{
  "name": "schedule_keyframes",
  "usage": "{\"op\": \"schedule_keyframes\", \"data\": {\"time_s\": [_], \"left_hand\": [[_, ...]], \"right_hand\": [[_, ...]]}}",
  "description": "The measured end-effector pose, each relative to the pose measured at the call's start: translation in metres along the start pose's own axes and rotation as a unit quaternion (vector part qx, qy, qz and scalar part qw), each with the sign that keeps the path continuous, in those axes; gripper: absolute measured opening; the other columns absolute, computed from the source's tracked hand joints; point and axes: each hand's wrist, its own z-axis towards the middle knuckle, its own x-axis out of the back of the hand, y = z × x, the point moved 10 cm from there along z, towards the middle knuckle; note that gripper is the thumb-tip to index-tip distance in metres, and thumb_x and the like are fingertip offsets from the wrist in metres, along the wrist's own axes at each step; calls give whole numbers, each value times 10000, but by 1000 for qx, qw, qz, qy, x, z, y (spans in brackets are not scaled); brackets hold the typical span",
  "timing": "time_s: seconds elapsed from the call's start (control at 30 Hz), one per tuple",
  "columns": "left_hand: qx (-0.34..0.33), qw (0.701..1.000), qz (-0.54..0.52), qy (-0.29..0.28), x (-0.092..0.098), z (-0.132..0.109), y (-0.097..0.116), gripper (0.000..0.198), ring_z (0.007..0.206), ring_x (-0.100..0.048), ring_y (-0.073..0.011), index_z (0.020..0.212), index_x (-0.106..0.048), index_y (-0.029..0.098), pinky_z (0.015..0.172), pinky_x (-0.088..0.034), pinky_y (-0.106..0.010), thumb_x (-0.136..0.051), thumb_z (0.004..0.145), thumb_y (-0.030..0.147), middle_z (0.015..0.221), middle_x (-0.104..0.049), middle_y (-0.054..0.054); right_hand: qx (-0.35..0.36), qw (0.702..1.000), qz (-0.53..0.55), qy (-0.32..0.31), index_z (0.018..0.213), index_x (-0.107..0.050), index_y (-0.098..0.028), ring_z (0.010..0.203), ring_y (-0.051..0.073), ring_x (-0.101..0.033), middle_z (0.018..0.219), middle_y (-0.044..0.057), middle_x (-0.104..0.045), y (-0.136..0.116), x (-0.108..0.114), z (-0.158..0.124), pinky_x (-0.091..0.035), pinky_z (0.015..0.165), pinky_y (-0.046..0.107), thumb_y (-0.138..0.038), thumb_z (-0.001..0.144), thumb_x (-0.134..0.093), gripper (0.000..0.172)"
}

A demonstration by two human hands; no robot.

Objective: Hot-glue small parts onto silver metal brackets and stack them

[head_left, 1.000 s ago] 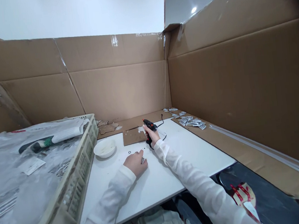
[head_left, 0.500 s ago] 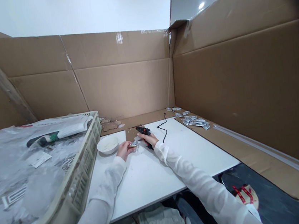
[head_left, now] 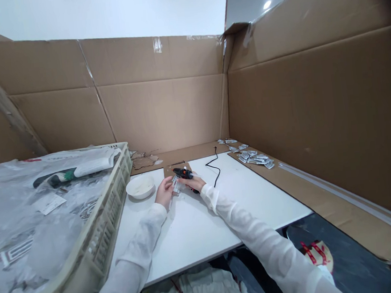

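My right hand (head_left: 195, 182) is wrapped round a black glue gun (head_left: 183, 173) with orange parts, its nozzle pointing left. A small shiny silvery piece (head_left: 175, 186) sits between my hands, pinched in the fingers of my left hand (head_left: 164, 192); its exact kind is too small to make out. The nozzle is close above this piece, though I cannot tell whether they touch. Just left of my left hand stands a white bowl (head_left: 141, 188) with pale contents. A brown cardboard piece (head_left: 168, 170) lies beyond my hands on the white board (head_left: 205, 230).
A large cream plastic crate (head_left: 114, 226) full of plastic-wrapped items fills the left side. Several silvery pieces (head_left: 256, 158) lie piled on cardboard at the right. A black cord (head_left: 213, 166) runs across the board. Tall cardboard walls (head_left: 162, 103) enclose the back and right.
The glue gun has swung down and left, over the silvery piece. My left hand has turned, tilting the piece more upright. The view has shifted slightly.
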Motion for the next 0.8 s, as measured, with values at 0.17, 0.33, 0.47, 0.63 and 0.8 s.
{"op": "schedule_keyframes", "data": {"time_s": [0.17, 0.33, 0.47, 0.63, 0.8], "left_hand": [[-38, 999, -8, -28, -5, 0, 6, 335, 628, -557, -112, 1009, -549, 127, 481, -450, -211, -575, 676, 152, 918, -628, -95], [-50, 998, -6, -24, -3, 5, 5, 341, 595, -554, -119, 980, -586, 106, 464, -459, -240, -591, 648, 185, 975, -623, -131], [-56, 998, -25, -31, -3, 6, 7, 338, 625, -564, -137, 954, -609, 98, 456, -454, -244, -588, 631, 193, 993, -618, -140], [-52, 998, -27, -24, -2, 5, 7, 328, 624, -563, -145, 911, -639, 113, 431, -430, -221, -563, 597, 170, 917, -648, -113], [-46, 999, -22, -6, 3, 5, 9, 342, 630, -557, -151, 843, -665, 116, 416, -404, -207, -535, 530, 159, 874, -662, -97]], "right_hand": [[137, 987, -81, 34, 696, -582, -143, 573, 132, -482, 628, 11, -552, -25, 3, -1, -381, 543, 240, -405, 659, -637, 270], [241, 944, -209, 86, 669, -533, -168, 688, 175, -523, 713, 38, -551, -54, 4, -15, -392, 611, 252, -389, 685, -613, 236], [258, 927, -254, 98, 692, -525, -181, 677, 170, -521, 743, 39, -541, -65, 3, -22, -378, 580, 242, -375, 719, -580, 203], [250, 926, -276, 68, 715, -542, -178, 672, 160, -528, 755, 31, -540, -62, -3, -19, -375, 585, 233, -361, 722, -594, 190], [242, 926, -288, 40, 724, -547, -178, 703, 167, -537, 745, 29, -551, -56, -9, -15, -383, 623, 238, -355, 707, -624, 194]]}}
